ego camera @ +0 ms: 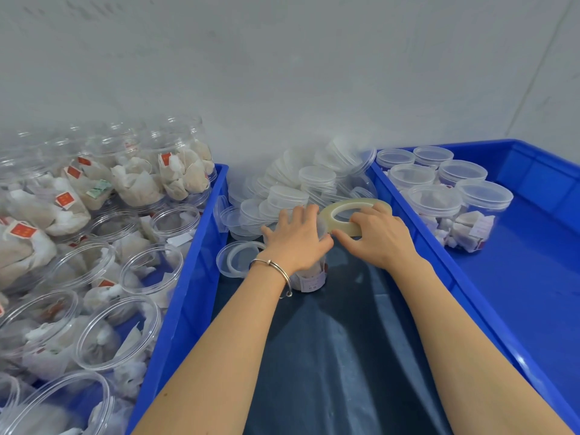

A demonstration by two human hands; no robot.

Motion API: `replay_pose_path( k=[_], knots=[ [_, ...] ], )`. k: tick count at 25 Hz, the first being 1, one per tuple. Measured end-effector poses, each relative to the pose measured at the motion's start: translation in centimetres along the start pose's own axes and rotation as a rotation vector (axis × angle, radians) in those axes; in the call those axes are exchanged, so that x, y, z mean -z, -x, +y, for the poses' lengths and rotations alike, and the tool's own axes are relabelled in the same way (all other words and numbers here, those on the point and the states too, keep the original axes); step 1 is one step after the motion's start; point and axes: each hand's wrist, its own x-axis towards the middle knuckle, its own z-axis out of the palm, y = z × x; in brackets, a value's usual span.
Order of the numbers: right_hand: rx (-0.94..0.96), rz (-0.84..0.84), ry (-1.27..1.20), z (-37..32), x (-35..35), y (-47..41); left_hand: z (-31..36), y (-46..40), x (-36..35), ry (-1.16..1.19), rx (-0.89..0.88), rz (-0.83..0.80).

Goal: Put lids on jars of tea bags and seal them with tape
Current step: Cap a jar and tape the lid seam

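Here, nearest first as I see it:
Dark cloth: lies between two bins, under both forearms.
Left bin: crowded with open jars of tea bags, close beside my left arm.
Jar: upright on the cloth, long axis vertical; left hand clamped over its top, hiding the lid.
Right hand: pinching the tape roll, tilted, against the jar.
Loose lids: heaped behind.
Right bin: holds lidded jars.

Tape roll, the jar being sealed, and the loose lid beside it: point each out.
tape roll [375,203]: head view, far rim.
jar [309,279]: head view, lower wall with label.
loose lid [223,258]: head view, left rim.
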Motion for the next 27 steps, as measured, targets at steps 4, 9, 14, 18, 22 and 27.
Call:
replay_pose_path(
  k=[4, 9, 14, 18, 22, 27],
  knots=[
    [-0.009, -0.007, 0.003, 0.0, -0.2, 0.1, 2.1, 0.3, -0.7, -0.001, 0.106, 0.046],
    [-0.013, -0.030, -0.116, 0.0, 0.2, 0.3, 1.6, 0.5, -1.3, 0.023, 0.090, 0.187],
    [-0.002, 0.019, -0.098, -0.3, 0.0, 0.7, 0.6, 0.1, -1.7, 0.058, 0.023, 0.263],
    [0.026, 0.039, -0.075, -0.2, 0.0, 0.8, -0.1, 0.0, -1.8, 0.057, -0.027, 0.274],
    [0.020, 0.064, -0.058, -0.2, -0.4, 1.0, -0.3, -0.1, -1.8, 0.080, -0.036, 0.285],
    [0.024, 0.075, -0.049, -0.1, -0.5, 1.0, -0.4, -0.1, -1.8, 0.077, -0.046, 0.260]
  ],
)
